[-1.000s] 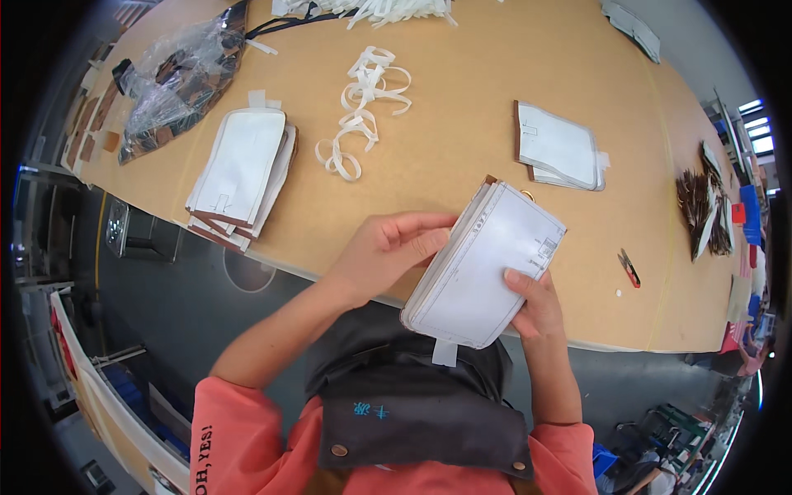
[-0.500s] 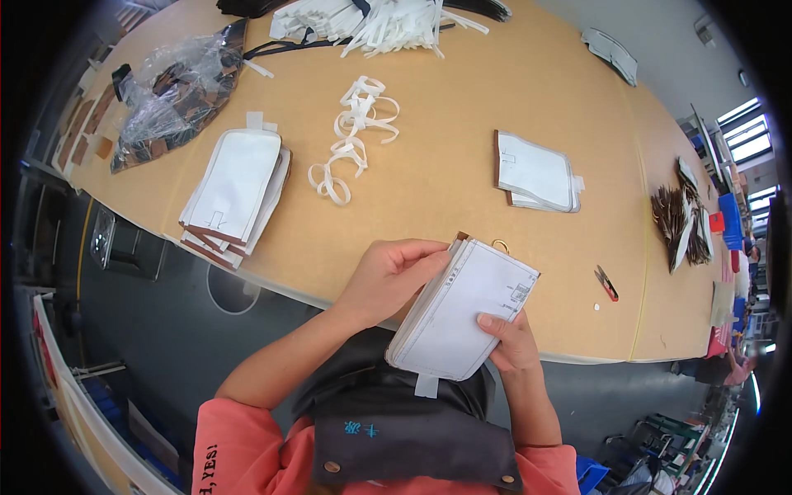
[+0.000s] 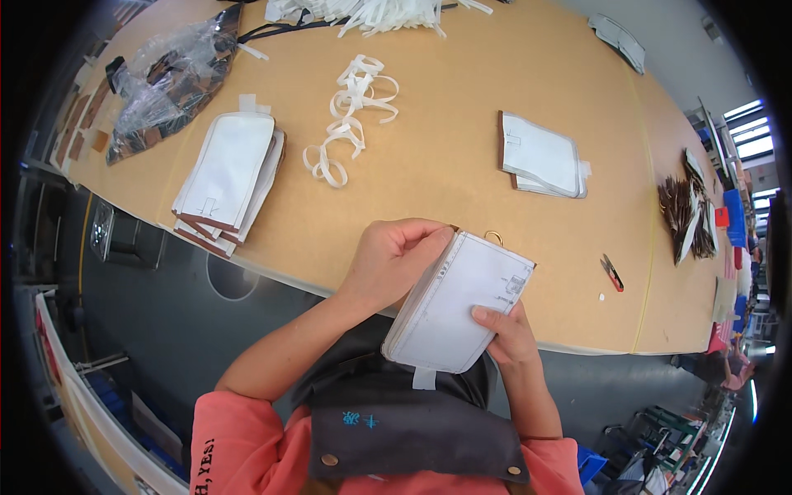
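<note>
— Where to look for the white-faced layered piece?
— Just off centre, toward 4 o'clock, by the near table edge and between both hands. Tilted, with a gold ring at its own 1 o'clock and a pale tab at its 7.
— And the hold of the left hand?
— Nearly closed, with thumb and fingers pinched at the piece's 12 o'clock corner. Cannot tell how many layers between them.
— Of the right hand?
— Partly curled round the 4 o'clock edge, thumb flat on the white face, fingers mostly hidden behind.
— Any change over the last second?
— Yes: on the left, moved from lower along the layered edge up to the corner, now covering most of the brown tip. On the right, same grip.
— Meaning what for the work?
— Probably attention on that corner, with mere steadying from the right.
— And round about?
— At 10 o'clock, a stack of similar pieces; at 11, a curled white strip; at 2, a smaller stack; at 3, red-handled snips.
</note>
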The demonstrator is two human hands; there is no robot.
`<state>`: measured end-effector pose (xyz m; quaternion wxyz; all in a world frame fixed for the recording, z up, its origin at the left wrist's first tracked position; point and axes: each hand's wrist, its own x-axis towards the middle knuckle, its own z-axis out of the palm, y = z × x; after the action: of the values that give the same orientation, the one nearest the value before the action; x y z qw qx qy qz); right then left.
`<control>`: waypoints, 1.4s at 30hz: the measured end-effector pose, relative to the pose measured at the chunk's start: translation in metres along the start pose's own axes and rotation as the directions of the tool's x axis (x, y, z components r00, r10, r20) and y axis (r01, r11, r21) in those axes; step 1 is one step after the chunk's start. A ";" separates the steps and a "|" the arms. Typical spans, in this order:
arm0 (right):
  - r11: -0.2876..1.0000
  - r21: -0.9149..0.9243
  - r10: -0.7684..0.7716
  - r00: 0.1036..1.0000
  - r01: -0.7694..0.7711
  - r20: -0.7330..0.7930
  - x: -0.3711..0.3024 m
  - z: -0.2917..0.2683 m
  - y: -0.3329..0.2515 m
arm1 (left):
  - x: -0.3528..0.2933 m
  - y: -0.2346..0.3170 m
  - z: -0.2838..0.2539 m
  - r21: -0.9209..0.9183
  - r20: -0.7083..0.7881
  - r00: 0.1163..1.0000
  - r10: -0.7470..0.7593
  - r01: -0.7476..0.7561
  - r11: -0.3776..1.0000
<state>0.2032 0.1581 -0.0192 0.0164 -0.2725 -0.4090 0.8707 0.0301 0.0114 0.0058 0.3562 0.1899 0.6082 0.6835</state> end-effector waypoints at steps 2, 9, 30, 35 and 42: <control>1.000 -0.003 0.011 1.000 -0.011 -0.005 0.000 0.000 0.002 | 0.000 -0.001 0.000 0.072 -0.018 0.999 0.040 -0.039 0.997; 1.000 -0.006 0.021 1.000 -0.021 -0.007 0.000 0.004 0.004 | -0.005 -0.003 0.004 0.388 -0.107 0.969 0.225 -0.167 0.906; 1.000 -0.015 0.006 1.000 -0.006 0.009 0.007 -0.002 0.003 | -0.018 -0.008 -0.009 0.120 0.009 0.995 -0.101 0.099 0.988; 1.000 0.000 -0.018 1.000 0.019 -0.015 0.005 -0.003 0.007 | -0.027 -0.007 -0.014 0.118 0.048 0.981 -0.185 0.179 0.977; 0.999 0.019 -0.032 0.999 0.033 -0.016 0.007 -0.007 0.006 | -0.042 -0.010 -0.025 0.113 0.085 0.950 -0.301 0.291 0.950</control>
<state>0.2020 0.1606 -0.0305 0.0363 -0.2725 -0.4050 0.8720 0.0440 -0.0364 -0.0016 0.4753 0.1484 0.6441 0.5807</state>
